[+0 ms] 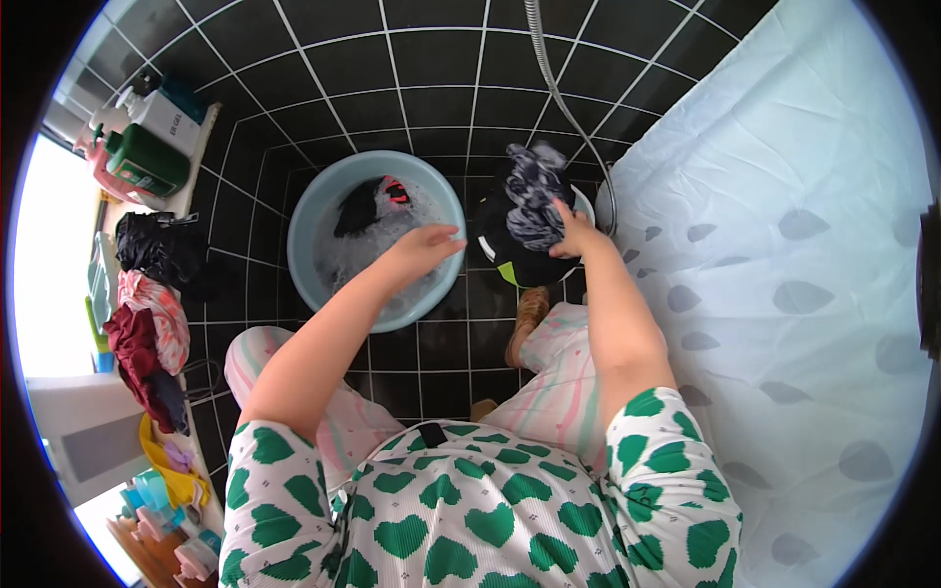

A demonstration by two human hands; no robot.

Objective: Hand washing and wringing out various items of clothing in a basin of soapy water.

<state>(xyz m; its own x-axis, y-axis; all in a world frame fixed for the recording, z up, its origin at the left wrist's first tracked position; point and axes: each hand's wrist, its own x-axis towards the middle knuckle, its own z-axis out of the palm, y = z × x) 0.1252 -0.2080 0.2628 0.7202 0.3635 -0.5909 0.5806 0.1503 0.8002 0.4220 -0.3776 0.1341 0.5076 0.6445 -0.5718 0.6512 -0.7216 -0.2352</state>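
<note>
A round light-blue plastic basin (297,242) stands on the tiled floor, holding sudsy water. Inside it lies a black cloth item (358,209) with a red pattern. My left hand (425,253) is over the basin's right side, fingers apart, holding nothing. To the right, my right hand (575,234) rests at a bunched dark-and-white patterned cloth (534,195), thumb and fingers around its lower right edge; how firmly they hold it is unclear. Beneath that cloth is a heap of black fabric (500,242) with white and lime-green patches, in a second pale container (584,202) that is mostly hidden.
A metal shower hose (548,70) hangs beside the second container. The shower curtain (772,220) closes off the right side. Pump bottles (151,160) and crumpled garments (140,338) lie along the left ledge. My sandalled foot (531,316) is near the black heap.
</note>
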